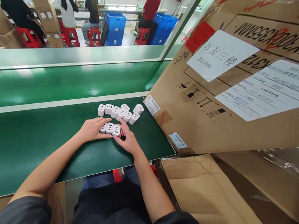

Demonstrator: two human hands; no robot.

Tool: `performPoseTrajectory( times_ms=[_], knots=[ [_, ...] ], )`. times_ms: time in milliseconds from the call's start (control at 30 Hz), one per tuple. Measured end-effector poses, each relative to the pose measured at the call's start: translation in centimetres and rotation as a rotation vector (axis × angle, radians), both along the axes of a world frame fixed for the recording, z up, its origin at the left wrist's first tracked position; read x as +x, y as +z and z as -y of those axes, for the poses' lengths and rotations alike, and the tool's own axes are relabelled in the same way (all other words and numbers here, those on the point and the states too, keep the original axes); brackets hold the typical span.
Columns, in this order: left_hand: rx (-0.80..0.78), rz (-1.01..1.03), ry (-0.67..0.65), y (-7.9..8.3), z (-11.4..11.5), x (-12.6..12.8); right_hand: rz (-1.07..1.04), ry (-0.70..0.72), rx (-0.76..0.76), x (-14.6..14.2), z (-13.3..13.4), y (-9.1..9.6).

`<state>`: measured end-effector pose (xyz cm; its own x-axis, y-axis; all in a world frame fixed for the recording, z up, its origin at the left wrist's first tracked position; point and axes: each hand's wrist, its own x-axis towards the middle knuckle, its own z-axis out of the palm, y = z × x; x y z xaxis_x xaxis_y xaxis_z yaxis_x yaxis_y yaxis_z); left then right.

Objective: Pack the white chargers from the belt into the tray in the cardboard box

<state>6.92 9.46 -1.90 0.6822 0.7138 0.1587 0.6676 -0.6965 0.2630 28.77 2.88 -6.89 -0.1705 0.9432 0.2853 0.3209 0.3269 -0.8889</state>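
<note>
Several small white charger plugs (120,112) lie in rows on the green table (28,138). My left hand (91,129) rests over the near row of plugs (110,128), fingers curled round its left end. My right hand (127,140) presses against the same row from the near right side, fingers closed against the plugs. Both hands pinch this short row between them.
A large cardboard box (233,87) with white labels stands at the right, touching the table's edge. Brown cardboard flaps (208,189) lie below it. A green conveyor belt (62,83) runs behind the table. Several people sit on red stools (94,34) far behind, near blue crates (115,27).
</note>
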Motion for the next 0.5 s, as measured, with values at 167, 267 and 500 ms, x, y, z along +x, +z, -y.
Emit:
performPoseTrajectory(
  times_ms=[167,267,500],
  knots=[
    [-0.201,0.15,-0.005,0.5,-1.0,-1.0,0.001,0.033,0.024,0.0,-0.1,0.2],
    [-0.379,0.208,-0.077,1.4,-1.9,-2.5,-0.002,0.029,0.032,0.0,-0.1,0.0],
    [-0.552,0.079,-0.113,2.5,-2.4,-3.7,0.047,-0.021,0.071,0.2,0.2,0.7]
  ],
)
